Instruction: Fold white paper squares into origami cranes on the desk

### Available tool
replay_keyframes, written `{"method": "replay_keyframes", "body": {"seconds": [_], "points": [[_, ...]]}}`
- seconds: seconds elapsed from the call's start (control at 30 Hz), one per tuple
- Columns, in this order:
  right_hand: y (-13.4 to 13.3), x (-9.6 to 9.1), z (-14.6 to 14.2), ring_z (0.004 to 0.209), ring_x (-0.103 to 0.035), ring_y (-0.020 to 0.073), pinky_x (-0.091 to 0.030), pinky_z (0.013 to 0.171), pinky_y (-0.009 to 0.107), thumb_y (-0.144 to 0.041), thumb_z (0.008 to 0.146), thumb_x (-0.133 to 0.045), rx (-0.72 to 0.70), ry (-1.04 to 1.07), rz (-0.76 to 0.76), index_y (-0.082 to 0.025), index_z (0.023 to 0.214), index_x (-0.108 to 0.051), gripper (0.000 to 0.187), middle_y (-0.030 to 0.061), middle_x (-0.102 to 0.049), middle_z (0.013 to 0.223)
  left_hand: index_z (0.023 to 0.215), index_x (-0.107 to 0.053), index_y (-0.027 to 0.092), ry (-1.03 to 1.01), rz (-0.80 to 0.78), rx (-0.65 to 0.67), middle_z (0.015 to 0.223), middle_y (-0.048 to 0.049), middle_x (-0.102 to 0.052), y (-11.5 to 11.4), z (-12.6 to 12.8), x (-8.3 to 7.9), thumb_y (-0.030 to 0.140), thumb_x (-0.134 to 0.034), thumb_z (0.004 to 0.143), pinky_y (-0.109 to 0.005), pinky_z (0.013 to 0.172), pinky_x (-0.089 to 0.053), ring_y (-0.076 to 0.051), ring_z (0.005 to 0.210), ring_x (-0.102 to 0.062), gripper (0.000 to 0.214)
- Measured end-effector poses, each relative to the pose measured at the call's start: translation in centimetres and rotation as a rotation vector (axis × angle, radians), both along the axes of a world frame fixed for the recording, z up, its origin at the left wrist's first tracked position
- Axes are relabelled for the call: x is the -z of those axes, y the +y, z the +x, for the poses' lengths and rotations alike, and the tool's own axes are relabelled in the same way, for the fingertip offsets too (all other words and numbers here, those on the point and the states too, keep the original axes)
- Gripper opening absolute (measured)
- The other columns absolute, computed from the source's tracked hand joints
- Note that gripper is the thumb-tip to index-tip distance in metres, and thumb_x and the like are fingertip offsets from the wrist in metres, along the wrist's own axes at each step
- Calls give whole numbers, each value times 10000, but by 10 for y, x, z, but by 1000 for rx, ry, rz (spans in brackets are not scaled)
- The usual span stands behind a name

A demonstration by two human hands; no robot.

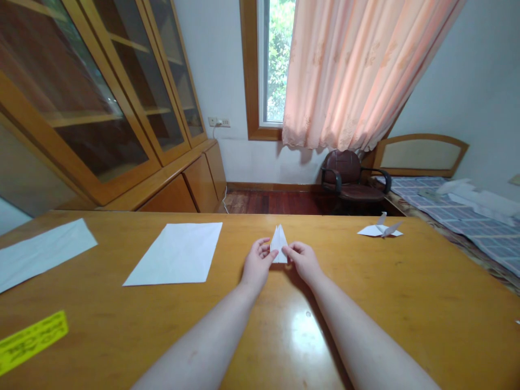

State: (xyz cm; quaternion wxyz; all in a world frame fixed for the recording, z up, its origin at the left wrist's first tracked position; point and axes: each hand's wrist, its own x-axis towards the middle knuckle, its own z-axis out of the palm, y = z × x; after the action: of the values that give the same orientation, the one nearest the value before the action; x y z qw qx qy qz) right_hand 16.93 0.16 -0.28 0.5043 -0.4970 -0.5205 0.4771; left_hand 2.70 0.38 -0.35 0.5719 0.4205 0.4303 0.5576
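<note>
A small piece of folded white paper [278, 241] is held up just over the wooden table, its narrow split points facing away from me. My left hand [259, 261] grips its left side, thumb across the front near the lower edge and the other fingers curled behind or beside it. On the right side, my right hand [303, 260] pinches the paper between thumb and fingers. A finished-looking folded paper crane [380, 229] with raised wings sits farther off to the right. Left of my hands lies a flat white sheet of paper [179, 253].
Another white sheet [44, 252] lies at the table's [260, 346] left side, with a yellow label [32, 341] nearer me. Beyond the table stand a glass-doored cabinet [122, 97], a brown armchair [349, 176] and a bed [467, 200].
</note>
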Motion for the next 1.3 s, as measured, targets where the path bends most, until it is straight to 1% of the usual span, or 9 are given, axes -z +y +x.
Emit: {"method": "replay_keyframes", "body": {"seconds": [0.17, 0.23, 0.3, 0.5, 0.63, 0.8, 0.97, 1.2, 1.3], "points": [[0, -2, -2, 451, -433, 104, -339, 460, 231, -515, 697, -637, 9, -26, 6, -187, 534, -510, 387, -28, -503, 460, 993, -572, 149, 2, -22, 22, 821, -50, -684, -1, -1, -1, 290, -748, 636, -302, 725, -522, -170, 751, -665, 422], [-1, -2, -2, 448, -437, 104, -337, 456, 229, -517, 696, -638, 6, -31, -2, -187, 540, -513, 386, -27, -509, 462, 1056, -575, 154, -4, -15, 1, 814, -38, -683, -1, -2, -2, 279, -742, 645, -293, 720, -522, -165, 749, -665, 461], [-1, -3, -2, 441, -442, 105, -338, 453, 231, -513, 701, -637, -3, -29, -16, -186, 554, -524, 376, -27, -513, 463, 1103, -576, 163, -4, -2, -15, 837, -38, -688, -1, -2, -2, 266, -728, 661, -288, 728, -523, -163, 769, -666, 479], [2, 1, 0, 455, -447, 110, -338, 470, 237, -527, 728, -603, 7, -72, 9, -184, 547, -530, 394, -25, -504, 465, 1056, -639, 181, 14, 23, 35, 995, -73, -700, 0, -1, 0, 274, -698, 697, -329, 825, -516, -183, 877, -660, 376], [2, 1, 0, 456, -443, 110, -338, 468, 236, -529, 729, -597, 20, -78, 11, -186, 559, -527, 389, -29, -496, 467, 1070, -636, 185, 21, 28, 45, 1001, -71, -698, 0, 0, 2, 282, -702, 694, -339, 846, -510, -183, 890, -657, 394], [3, -1, 0, 479, -457, 117, -350, 477, 242, -504, 680, -638, 8, 2, -41, -170, 616, -586, 344, -20, -525, 513, 1005, -658, 164, 24, 24, 83, 998, -77, -701, 1, 0, 6, 237, -698, 677, -343, 838, -515, -190, 893, -652, 338], [6, 1, 2, 525, -477, 121, -361, 516, 247, -452, 666, -655, -22, 8, -52, -142, 698, -658, 312, 2, -588, 580, 1129, -631, 185, 55, 22, 170, 1051, -63, -691, -1, 1, 9, 195, -641, 708, -320, 822, -515, -177, 884, -648, 422], [4, 1, 2, 534, -488, 118, -361, 523, 241, -383, 658, -664, -76, -18, -77, -131, 692, -667, 254, 11, -612, 600, 1257, -551, 199, 92, 5, 219, 1090, -50, -677, -6, 0, 7, 123, -549, 710, -234, 662, -513, -136, 767, -639, 553], [4, 1, 3, 545, -498, 120, -372, 535, 241, -356, 657, -664, -108, 0, -87, -128, 711, -667, 234, 11, -619, 614, 1270, -540, 199, 131, 18, 245, 1154, -58, -652, -6, 0, 7, 150, -548, 730, -247, 696, -517, -160, 837, -641, 542]]}}
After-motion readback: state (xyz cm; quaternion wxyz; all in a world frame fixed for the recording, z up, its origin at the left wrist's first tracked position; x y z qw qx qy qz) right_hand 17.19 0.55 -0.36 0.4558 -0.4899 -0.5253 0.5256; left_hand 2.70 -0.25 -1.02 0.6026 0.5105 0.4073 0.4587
